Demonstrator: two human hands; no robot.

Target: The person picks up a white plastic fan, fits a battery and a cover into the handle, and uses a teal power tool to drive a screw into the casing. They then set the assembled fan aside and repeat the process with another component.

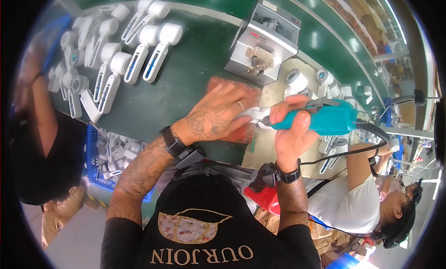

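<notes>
My left hand is closed around a white plastic piece, mostly hidden under the fingers, above a reddish-brown mat. In my right hand lies a teal electric screwdriver, tilted nearly flat, with the fingers wrapped round its front part. Its dark tip meets the right end of the white piece. A black cord runs from the back of the screwdriver.
Several white round-headed devices with long handles stand at the left of the green table. A grey machine sits behind my hands. More white devices are at the right. A blue basket holds white parts. Co-workers flank me.
</notes>
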